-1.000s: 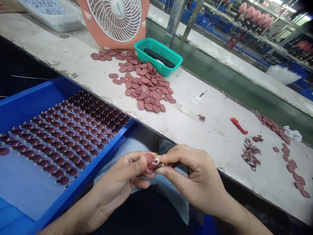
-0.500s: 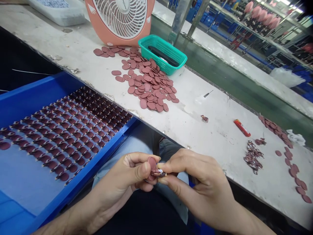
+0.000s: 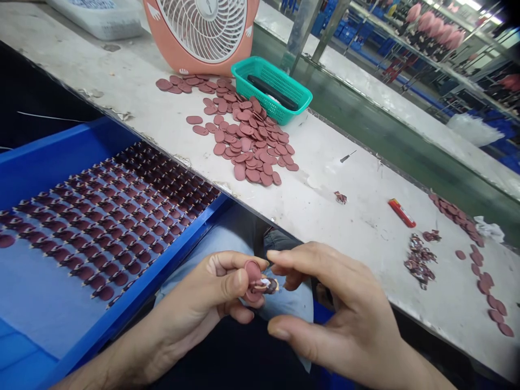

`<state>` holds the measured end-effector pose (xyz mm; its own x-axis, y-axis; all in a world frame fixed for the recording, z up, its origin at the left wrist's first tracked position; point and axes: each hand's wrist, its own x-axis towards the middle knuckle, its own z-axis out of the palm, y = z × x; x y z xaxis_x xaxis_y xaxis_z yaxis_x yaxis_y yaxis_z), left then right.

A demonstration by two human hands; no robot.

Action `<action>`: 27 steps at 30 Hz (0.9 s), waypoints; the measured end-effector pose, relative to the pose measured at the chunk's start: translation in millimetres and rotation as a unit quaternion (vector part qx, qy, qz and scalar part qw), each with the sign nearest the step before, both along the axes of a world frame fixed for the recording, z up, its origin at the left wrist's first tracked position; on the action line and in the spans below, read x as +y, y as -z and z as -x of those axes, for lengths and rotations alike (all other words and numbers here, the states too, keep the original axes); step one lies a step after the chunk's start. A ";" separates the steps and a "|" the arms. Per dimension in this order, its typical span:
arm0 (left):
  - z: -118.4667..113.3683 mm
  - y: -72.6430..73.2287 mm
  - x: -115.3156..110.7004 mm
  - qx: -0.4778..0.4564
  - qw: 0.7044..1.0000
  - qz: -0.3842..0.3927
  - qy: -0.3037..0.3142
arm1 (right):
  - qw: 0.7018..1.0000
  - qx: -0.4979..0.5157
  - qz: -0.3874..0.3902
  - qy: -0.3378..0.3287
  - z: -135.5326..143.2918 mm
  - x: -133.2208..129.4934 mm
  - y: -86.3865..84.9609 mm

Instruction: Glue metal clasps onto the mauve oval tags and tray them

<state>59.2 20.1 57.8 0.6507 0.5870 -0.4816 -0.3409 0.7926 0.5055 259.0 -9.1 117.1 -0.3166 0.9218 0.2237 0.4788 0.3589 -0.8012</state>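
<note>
Between the thumb and fingers of my left hand (image 3: 215, 295) is a small figurine (image 3: 266, 285) with maroon oval discs, dark brown and white on its outer end. My right hand (image 3: 335, 311) is just to its right, thumb and fingers apart, holding nothing. Both hands are above my lap. To the left, a blue tray (image 3: 195, 230) bears rows of similar small figurines (image 3: 101, 222) on a pale sheet. Many loose maroon oval discs (image 3: 247, 130) lie heaped on the table (image 3: 162, 122).
At the back stand an orange fan (image 3: 162, 46) and a green basket (image 3: 303, 105) with a black object inside. Rightward lie a needle-tipped tool (image 3: 347, 157), a red lighter-like item (image 3: 402, 213), small brown pieces (image 3: 420, 260) and more discs (image 3: 459, 214). A white tub (image 3: 109, 27) stands far left.
My right thumb and fingers have let go of the figurine's outer end and spread apart. My left hand still holds the figurine in nearly the same place.
</note>
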 end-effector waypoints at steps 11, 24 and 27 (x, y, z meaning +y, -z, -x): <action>-4.9 0.7 1.2 0.000 0.999 0.037 -0.007 | 0.998 0.062 0.001 -0.012 2.5 8.5 7.8; -3.0 4.0 -2.6 0.029 0.997 0.056 -0.046 | 0.996 0.082 0.023 -0.021 7.1 12.0 15.6; -2.3 5.1 -2.8 0.028 0.997 0.058 -0.051 | 0.996 0.084 0.028 -0.022 8.0 13.0 16.8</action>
